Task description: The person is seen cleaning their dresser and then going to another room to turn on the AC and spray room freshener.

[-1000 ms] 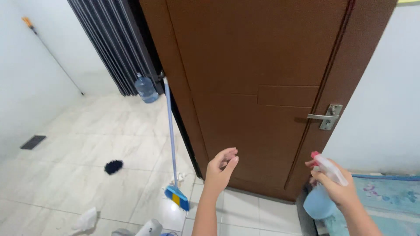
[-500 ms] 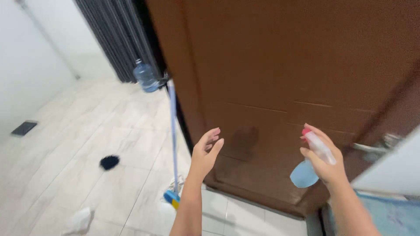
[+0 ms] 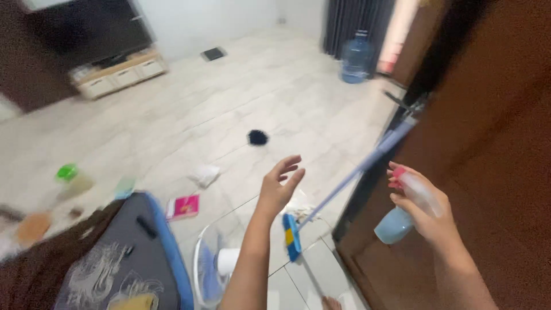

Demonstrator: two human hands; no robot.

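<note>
The right hand is wrapped around the neck of a spray bottle, fingers curled about it just under the head. The bottle has a pale blue, rounded body that hangs below the hand, a clear whitish head, and a pink-red nozzle tip that points left, away from the brown door. It is held in the air just in front of the door's face, tilted, with its body toward the floor.

The left hand holds nothing: it is raised with fingers spread wide and slightly bent, palm turned toward the door, well apart from the bottle.

Between the two hands runs the pale blue handle of a broom, which leans against the door's edge; its blue and yellow head rests on the tiled floor just below the left hand.

Farther from the door, on the floor, lie a small black tuft, a white crumpled cloth and a pink booklet. A large water jug stands by the dark curtain beyond the door.
</note>
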